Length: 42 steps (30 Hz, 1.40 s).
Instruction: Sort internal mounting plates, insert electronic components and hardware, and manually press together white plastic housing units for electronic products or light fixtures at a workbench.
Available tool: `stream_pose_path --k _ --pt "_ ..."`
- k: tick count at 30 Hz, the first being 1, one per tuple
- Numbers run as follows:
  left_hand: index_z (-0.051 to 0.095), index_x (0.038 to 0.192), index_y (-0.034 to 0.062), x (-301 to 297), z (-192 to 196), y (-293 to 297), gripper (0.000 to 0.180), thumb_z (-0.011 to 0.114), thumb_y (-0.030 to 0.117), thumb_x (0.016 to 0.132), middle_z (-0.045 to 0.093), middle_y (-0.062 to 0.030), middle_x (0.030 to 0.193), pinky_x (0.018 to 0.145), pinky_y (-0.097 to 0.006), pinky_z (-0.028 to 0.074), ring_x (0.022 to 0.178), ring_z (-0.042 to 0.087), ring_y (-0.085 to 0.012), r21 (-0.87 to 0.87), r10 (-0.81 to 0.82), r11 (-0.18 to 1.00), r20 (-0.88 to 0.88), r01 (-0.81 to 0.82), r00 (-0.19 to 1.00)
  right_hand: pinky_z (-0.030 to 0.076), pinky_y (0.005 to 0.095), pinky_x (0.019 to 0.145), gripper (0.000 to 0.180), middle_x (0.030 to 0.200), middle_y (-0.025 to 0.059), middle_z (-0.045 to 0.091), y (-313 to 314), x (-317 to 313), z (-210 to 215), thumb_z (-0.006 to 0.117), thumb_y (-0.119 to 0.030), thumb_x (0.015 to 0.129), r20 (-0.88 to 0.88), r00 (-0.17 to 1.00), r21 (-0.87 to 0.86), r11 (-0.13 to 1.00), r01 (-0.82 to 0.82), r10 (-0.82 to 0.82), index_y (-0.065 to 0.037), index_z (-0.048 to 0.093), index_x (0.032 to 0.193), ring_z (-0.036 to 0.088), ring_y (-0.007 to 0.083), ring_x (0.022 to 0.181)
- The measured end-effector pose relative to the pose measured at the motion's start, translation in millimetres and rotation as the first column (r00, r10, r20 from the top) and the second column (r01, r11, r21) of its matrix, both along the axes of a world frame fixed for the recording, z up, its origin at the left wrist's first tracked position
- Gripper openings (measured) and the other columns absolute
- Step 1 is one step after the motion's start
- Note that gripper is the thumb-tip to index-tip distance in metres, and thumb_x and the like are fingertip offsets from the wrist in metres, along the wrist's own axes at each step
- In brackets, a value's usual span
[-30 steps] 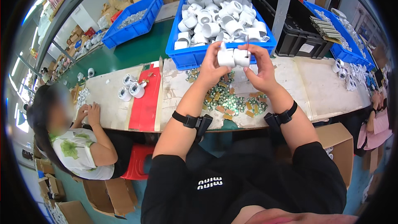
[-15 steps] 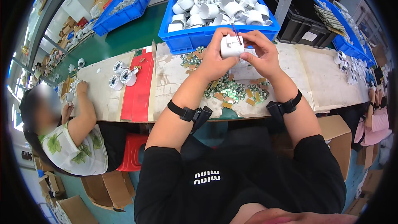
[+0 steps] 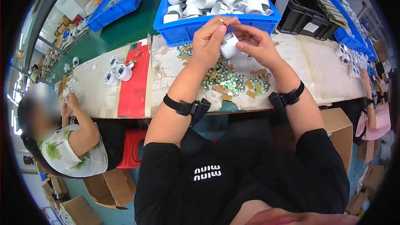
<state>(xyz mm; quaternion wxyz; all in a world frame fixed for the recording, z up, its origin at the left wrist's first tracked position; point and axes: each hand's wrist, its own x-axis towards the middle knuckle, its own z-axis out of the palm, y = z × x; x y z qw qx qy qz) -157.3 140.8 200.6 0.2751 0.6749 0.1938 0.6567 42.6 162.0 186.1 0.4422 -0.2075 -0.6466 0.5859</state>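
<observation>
Both of my hands are raised over the bench, close together. My left hand (image 3: 210,41) pinches a thin red wire that runs down to a white round housing (image 3: 229,46). My right hand (image 3: 254,43) cups that housing from the right and from below. Under my hands lies a loose pile of small green and tan circuit boards (image 3: 231,81) on the worn white bench top (image 3: 171,64). Just beyond stands a blue crate (image 3: 187,29) full of several more white housings.
A person in a leaf-print top sits at the bench's left end, near white housings (image 3: 118,71) and a red strip (image 3: 135,81). A black crate (image 3: 298,18) and another blue crate (image 3: 346,33) stand at the right. A person in pink (image 3: 375,112) works far right. Cardboard boxes stand below.
Two white housings held side by side a second ago have given way to a single one. My hands dropped lower and nearer, and my left fingers now pinch a red wire at its top.
</observation>
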Motion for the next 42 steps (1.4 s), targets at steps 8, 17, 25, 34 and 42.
stream_pose_path --k 8,17,25,34,42 --pt "0.064 0.118 -0.0073 -11.0 -4.8 12.3 0.023 0.055 0.01 0.105 0.069 -0.0108 0.09 0.065 -0.034 0.059 0.071 0.071 -0.0221 -0.346 0.05 0.935 0.337 0.074 0.94 0.052 0.0296 0.077 0.014 0.1 0.0047 0.069 13.7 5.2 -11.8 0.074 -0.01 0.091 0.496 0.868 0.254 0.961 -0.109 -0.033 -0.003 0.073 0.103 0.065 0.0153 0.086" --pt "0.07 0.106 -0.0077 -14.1 -2.8 15.6 0.018 0.068 0.007 0.097 0.074 -0.0131 0.086 0.059 -0.029 0.057 0.066 0.072 -0.0188 -0.484 0.204 0.874 0.309 -0.031 0.929 0.053 0.0326 0.076 0.014 0.09 0.0055 0.067 0.8 0.7 -8.4 0.077 -0.004 0.082 0.658 0.751 0.425 0.845 -0.324 -0.043 -0.005 0.076 0.096 0.065 0.0232 0.084" --pt "0.075 0.096 -0.0035 -4.7 -8.8 4.4 0.009 0.07 0.002 0.091 0.073 -0.0094 0.078 0.061 -0.026 0.055 0.068 0.071 -0.0144 -0.436 0.138 0.89 -0.024 -0.135 0.99 0.042 0.0189 0.059 0.017 0.083 -0.0025 0.068 9.8 16.3 11.4 0.078 -0.018 0.092 0.176 0.957 0.112 0.97 0.215 -0.232 -0.003 0.073 0.099 0.055 0.0019 0.07" --pt "0.077 0.085 -0.0007 7.2 -17.7 1.9 0.013 0.073 0.009 0.077 0.073 -0.0051 0.072 0.064 -0.024 0.051 0.066 0.064 -0.0078 -0.315 0.189 0.91 -0.262 -0.269 0.947 0.038 0.0188 0.054 0.015 0.078 -0.0044 0.066 12.0 18.6 6.3 0.079 -0.016 0.09 0.14 0.975 0.115 0.981 0.157 -0.172 -0.003 0.074 0.094 0.052 0.0007 0.064" --pt "0.075 0.077 0.0009 7.7 -12.3 -0.8 0.009 0.071 0.008 0.074 0.068 -0.0059 0.064 0.057 -0.026 0.049 0.057 0.061 -0.0111 -0.058 0.312 0.931 -0.389 -0.361 0.867 0.04 0.0212 0.05 0.008 0.07 -0.0013 0.063 12.2 16.2 4.0 0.073 -0.009 0.09 0.218 0.958 0.022 0.982 0.186 -0.187 -0.002 0.071 0.088 0.053 0.0045 0.056"
